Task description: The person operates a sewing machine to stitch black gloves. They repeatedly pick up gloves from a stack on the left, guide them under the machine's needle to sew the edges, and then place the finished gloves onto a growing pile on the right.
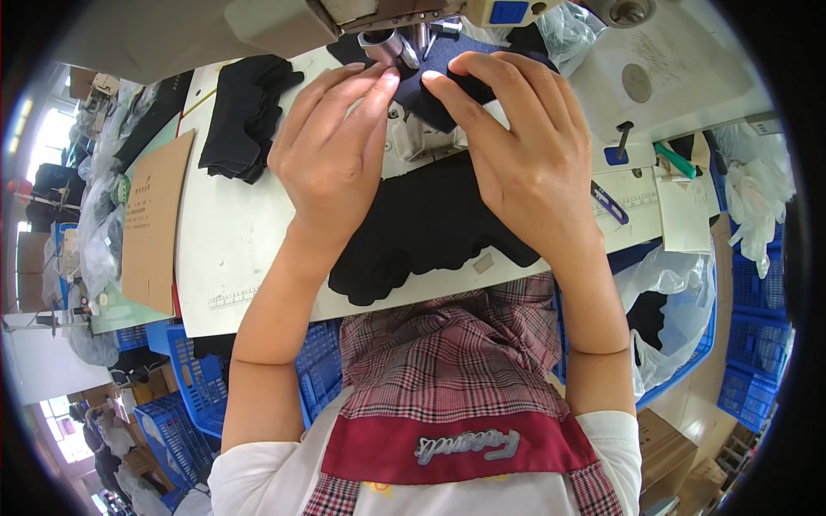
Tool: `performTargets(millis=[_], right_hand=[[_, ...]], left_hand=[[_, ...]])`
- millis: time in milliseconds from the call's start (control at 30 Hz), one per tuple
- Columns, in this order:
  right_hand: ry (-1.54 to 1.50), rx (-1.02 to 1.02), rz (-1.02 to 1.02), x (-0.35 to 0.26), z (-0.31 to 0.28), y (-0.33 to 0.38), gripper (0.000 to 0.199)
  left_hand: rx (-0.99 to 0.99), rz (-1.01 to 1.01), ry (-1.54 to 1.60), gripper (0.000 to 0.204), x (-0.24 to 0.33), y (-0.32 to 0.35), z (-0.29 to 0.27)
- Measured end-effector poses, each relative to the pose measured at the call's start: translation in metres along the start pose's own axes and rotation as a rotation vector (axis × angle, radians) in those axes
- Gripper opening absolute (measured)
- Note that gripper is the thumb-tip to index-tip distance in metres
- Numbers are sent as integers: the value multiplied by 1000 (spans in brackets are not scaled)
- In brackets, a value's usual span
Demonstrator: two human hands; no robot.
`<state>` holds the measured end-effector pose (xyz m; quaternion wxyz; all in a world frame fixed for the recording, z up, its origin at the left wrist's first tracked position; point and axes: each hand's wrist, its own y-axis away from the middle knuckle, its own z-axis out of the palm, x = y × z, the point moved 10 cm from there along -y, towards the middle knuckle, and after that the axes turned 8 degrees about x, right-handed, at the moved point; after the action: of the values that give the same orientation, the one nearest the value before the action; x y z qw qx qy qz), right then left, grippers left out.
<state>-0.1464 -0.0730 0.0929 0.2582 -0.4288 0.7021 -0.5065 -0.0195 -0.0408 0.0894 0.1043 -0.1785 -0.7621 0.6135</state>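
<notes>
A navy fabric piece (432, 96) lies under the needle area of a sewing machine (284, 24), next to a shiny metal cylinder (385, 48). My left hand (331, 159) has its thumb and fingertips together at the fabric's left edge, close below that cylinder. On the other side, my right hand (529, 142) bends its thumb and fingers onto the same fabric, just right of the needle. Between my wrists, black cut fabric pieces (422, 228) with wavy edges lie on the white table (232, 267). The undersides of my fingertips are hidden.
A stack of black fabric pieces (245, 116) lies at the left, beside a cardboard sheet (151, 224). To the right are a purple-handled cutter (609, 203) and a green tool (675, 161). Blue crates (191, 378) and a plastic-lined basket (701, 344) flank my lap.
</notes>
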Motion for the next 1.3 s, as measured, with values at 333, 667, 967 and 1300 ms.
performTargets(millis=[333,667,967,1300], right_hand=[[-3,106,-69,-7,-3,4,31],[8,201,-51,1,0,4,27],[-52,260,-22,13,6,3,23],[-56,257,20,15,3,4,19]], left_hand=[[16,69,-147,20,12,-3,2],[14,27,-145,14,7,-4,10],[-24,-32,-187,11,-3,-8,17],[-147,-406,-59,12,-25,20,4]])
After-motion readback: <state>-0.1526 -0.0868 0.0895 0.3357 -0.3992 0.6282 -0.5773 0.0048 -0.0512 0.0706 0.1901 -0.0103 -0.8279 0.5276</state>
